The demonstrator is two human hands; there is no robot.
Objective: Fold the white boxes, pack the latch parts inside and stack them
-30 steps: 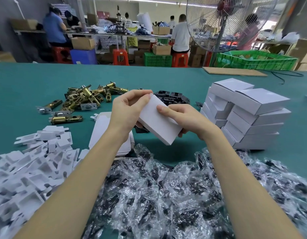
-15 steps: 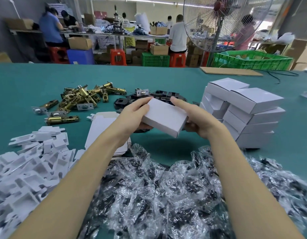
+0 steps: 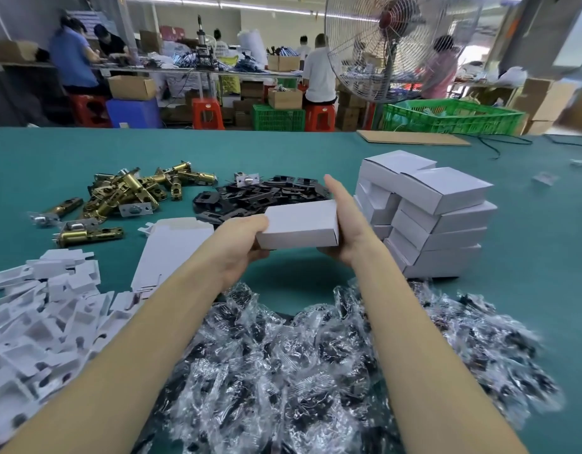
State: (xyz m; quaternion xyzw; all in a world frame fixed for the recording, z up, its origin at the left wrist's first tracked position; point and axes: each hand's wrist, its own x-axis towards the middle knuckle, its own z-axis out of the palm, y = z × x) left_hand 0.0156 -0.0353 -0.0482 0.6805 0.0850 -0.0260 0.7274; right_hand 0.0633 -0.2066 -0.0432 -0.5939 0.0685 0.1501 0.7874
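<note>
So both hands are clamped on the closed white cardboard box [image 3: 301, 224], left hand [image 3: 242, 240] curled round its left end and right hand [image 3: 345, 224] flat against the right end, held above the teal table [image 3: 283, 152]. The stack of finished white boxes [image 3: 430, 217] sits just right of the right hand. I'd square the box's edges with the row underneath and set it down flat, so the pile doesn't lean.
</note>
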